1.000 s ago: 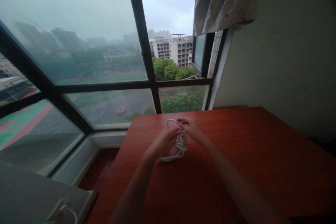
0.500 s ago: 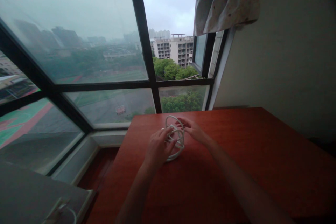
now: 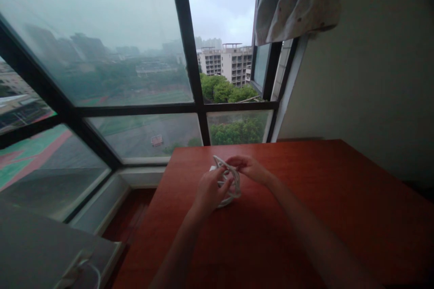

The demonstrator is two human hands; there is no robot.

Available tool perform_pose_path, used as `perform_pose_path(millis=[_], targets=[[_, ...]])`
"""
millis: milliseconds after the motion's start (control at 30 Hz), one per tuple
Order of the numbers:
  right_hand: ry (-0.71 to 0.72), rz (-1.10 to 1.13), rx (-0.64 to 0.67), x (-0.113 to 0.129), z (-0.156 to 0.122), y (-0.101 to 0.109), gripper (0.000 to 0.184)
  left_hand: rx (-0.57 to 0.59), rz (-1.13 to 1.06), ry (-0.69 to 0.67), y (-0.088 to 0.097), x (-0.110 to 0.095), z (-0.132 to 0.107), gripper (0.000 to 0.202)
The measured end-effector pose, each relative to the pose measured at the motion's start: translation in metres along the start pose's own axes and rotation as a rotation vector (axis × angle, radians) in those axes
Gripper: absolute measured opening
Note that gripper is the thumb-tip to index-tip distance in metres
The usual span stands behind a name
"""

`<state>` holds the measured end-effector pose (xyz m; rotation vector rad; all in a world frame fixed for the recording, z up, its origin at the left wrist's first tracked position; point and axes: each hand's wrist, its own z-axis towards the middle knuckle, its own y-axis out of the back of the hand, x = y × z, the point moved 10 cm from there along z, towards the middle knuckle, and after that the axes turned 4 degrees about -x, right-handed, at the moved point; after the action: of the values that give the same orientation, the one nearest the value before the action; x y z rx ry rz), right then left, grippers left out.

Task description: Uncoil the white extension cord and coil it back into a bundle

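Note:
A white cable [image 3: 236, 184] lies gathered in loose loops between my two hands, just above and on the reddish-brown table [image 3: 325, 207]. My left hand [image 3: 212, 189] is closed around the near left side of the coil, thumb and fingers on the loops. From the far right, my right hand [image 3: 249, 167] curls its fingers onto the upper loops and pinches them. A small white end piece [image 3: 213, 168] shows behind the left hand's fingers. Some of the fingertips are hidden by the cable.
Dark-framed windows [image 3: 200, 107] stand beyond the table's far and left edges, one pane open. A patterned curtain [image 3: 298, 4] hangs at the upper right beside a plain wall [image 3: 366, 76]. At lower left, a white cord [image 3: 92, 267] runs from a socket.
My right hand has come in closer and closed on the upper loops. The raised top loop has tipped down and narrowed. My left hand has shifted slightly right, keeping hold.

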<state>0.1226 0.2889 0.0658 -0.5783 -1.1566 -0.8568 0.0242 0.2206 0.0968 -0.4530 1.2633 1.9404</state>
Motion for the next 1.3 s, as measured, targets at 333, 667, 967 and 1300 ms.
perform_pose_path(millis=[333,667,967,1300], targets=[[0.192,-0.809,0.234,0.034,0.004,-0.015,0.031,0.057,-0.128,-0.136,0.005,0.014,0.032,0.048],[0.123,-1.196,0.277,0.022,-0.014,0.005,0.016,0.026,-0.042,-0.151,0.025,0.010,0.028,0.016],[-0.308,-0.467,-0.369,-0.017,-0.030,0.056,0.006,0.101,0.129,-0.173,0.034,0.023,-0.007,0.027],[-0.400,0.409,-0.421,-0.028,-0.047,0.037,0.015,0.017,0.514,-0.203,0.022,0.028,-0.011,0.016]])
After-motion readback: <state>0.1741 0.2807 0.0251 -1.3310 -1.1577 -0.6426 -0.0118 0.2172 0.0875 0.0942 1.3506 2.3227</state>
